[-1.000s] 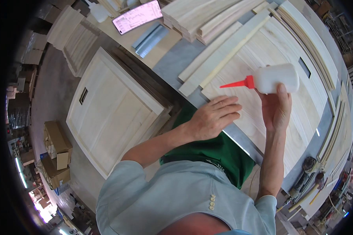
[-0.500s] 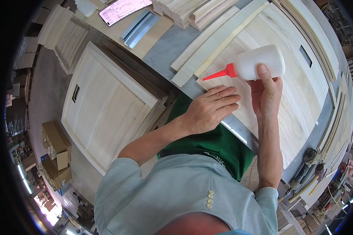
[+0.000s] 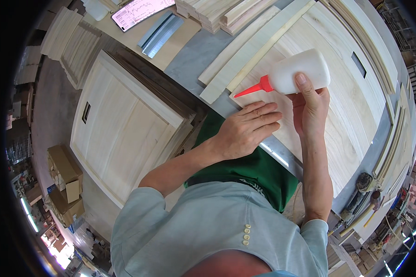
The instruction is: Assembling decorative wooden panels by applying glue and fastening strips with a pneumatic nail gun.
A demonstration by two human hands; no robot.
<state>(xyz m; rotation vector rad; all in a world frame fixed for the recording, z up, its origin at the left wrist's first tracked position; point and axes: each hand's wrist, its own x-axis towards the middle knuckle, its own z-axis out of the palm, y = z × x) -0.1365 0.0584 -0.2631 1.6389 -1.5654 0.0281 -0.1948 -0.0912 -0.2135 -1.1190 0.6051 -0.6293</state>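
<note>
Right hand [image 3: 312, 105] clasps bottle [image 3: 296, 71] above panel [image 3: 349, 122]; loosely spread left hand [image 3: 251, 127] spans panel's edge.

The bottle [image 3: 300, 69] is showing smooth white plastic and its nozzle [image 3: 253, 88] glossy red plastic, while the panel [image 3: 344, 124] is displaying matt, grained wood, the strips [image 3: 160, 34] are gleaming like metal, and the shirt [image 3: 203, 217] is looking like matt cloth.
</note>
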